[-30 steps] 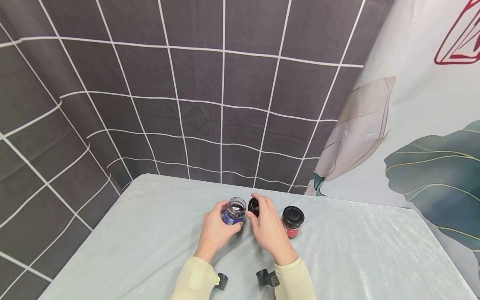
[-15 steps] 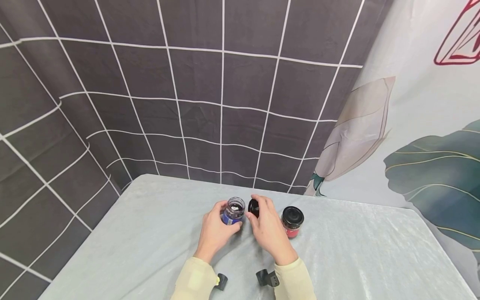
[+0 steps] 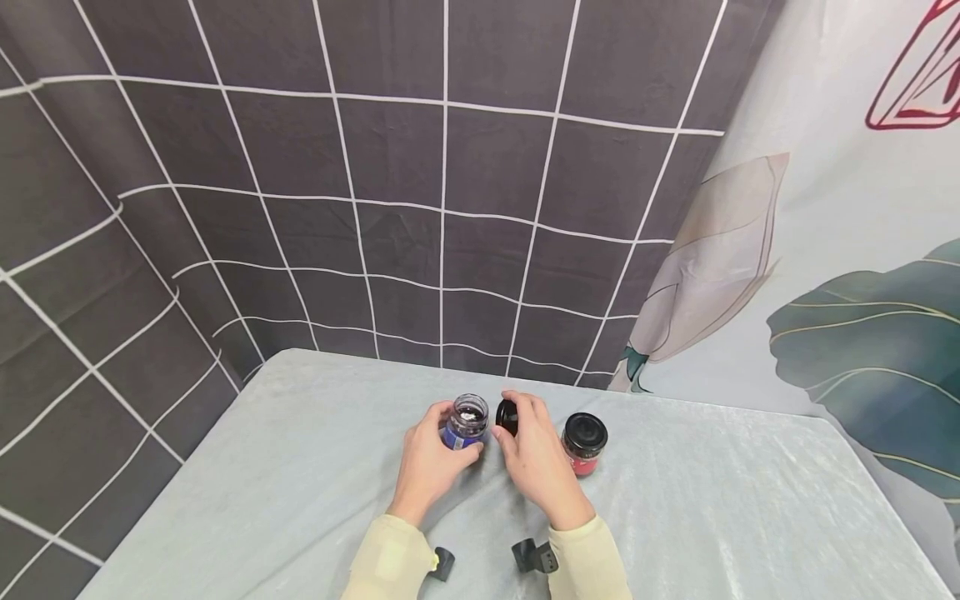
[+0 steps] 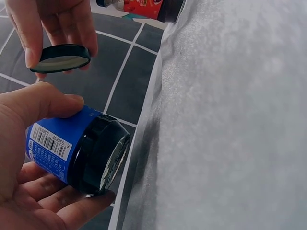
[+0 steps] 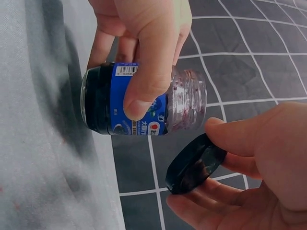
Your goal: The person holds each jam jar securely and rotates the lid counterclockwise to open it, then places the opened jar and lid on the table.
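Observation:
My left hand (image 3: 431, 454) grips a small glass jar with a blue label (image 3: 467, 422), lifted a little above the table; the jar (image 4: 79, 148) (image 5: 144, 104) is uncapped and holds a dark content. My right hand (image 3: 534, 454) pinches the jar's black lid (image 3: 507, 414) just to the right of the jar's mouth; the lid (image 5: 195, 164) (image 4: 60, 57) stands apart from the jar. My left hand (image 4: 33, 158) (image 5: 144, 52) wraps the label with thumb and fingers. My right hand (image 5: 249, 167) (image 4: 53, 24) holds the lid by its rim.
A second jar with a red label and black lid (image 3: 585, 442) (image 4: 148, 7) stands on the table right of my right hand. The table carries a pale grey cloth (image 3: 712, 500). A dark grid-pattern curtain (image 3: 375, 208) hangs behind, a leaf-print curtain (image 3: 847, 250) at the right.

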Available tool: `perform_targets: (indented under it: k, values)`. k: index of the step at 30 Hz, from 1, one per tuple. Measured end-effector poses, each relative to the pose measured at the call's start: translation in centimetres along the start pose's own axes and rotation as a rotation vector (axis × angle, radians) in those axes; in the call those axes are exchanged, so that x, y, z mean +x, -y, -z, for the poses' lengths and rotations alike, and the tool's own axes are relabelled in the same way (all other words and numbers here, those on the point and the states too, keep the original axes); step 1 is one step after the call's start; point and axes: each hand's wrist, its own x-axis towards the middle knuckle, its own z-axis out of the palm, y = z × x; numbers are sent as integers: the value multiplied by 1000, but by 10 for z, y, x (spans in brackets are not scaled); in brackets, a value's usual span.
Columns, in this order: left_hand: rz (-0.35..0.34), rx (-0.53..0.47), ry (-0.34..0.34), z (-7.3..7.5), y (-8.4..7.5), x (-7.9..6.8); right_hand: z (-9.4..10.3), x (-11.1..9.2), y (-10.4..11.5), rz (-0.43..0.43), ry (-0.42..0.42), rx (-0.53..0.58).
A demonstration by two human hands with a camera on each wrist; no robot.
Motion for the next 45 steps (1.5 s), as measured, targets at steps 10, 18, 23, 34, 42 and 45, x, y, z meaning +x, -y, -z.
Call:
perform_targets:
  k: [10,18,23,34,42,45]
  values:
    - [5,-2,1,-1,2,0,-2,0,-1,-11,4,-2]
    - [8,-6,3,-2,3,0,-1,0,-1,-12,11,-7]
    - [3,-6,-1,-2,4,0,-1,-1,-1,-20,19,-5]
    - [-5,-9,-5,-2,5,1,-3,0,-2,-22,10,-10]
    - [0,-12,-6,-2,6,1,-4,-1,-3,-23,11,-8]
    - [-1,-15,-7,-3,6,1,-4,-1,-3,-24,12,-3]
